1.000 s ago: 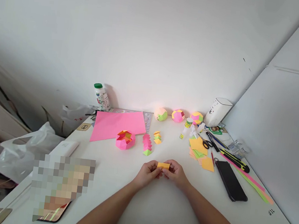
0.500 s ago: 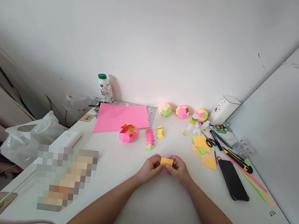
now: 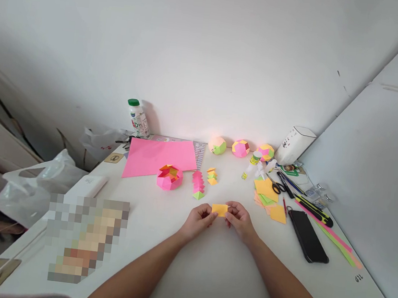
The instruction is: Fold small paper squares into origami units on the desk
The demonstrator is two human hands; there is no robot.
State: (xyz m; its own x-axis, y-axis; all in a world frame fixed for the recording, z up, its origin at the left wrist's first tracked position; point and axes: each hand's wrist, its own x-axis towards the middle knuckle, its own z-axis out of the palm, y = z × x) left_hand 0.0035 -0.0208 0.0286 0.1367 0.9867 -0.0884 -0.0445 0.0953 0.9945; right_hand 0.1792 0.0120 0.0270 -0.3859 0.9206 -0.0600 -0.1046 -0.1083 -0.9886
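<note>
Left hand: the left hand (image 3: 197, 220), lower centre of the frame, holds the left end of the paper in a narrow pinch, thumb on the front face.
Right hand: the right hand (image 3: 240, 219) pinches the right end likewise; the fingers behind are mostly hidden, so their exact position I cannot tell.
Orange paper piece: the orange paper piece (image 3: 219, 210) is between the two hands, its longer side running left to right, from one thumb to the other. Both hands touch it, so neither is nearer.
Right side: a black phone (image 3: 308, 237) lies slanting, and beyond it are loose orange square notes (image 3: 278, 214) and black-handled scissors (image 3: 277, 187).
Centre: a pink folded-paper chain (image 3: 197, 182) with green tip, just beside a shorter yellow-green chain (image 3: 212, 176); left of them, an open pink paper ball (image 3: 169, 185).
Far edge: three finished paper balls (image 3: 240, 148) stand near the wall (image 3: 210, 58).
</note>
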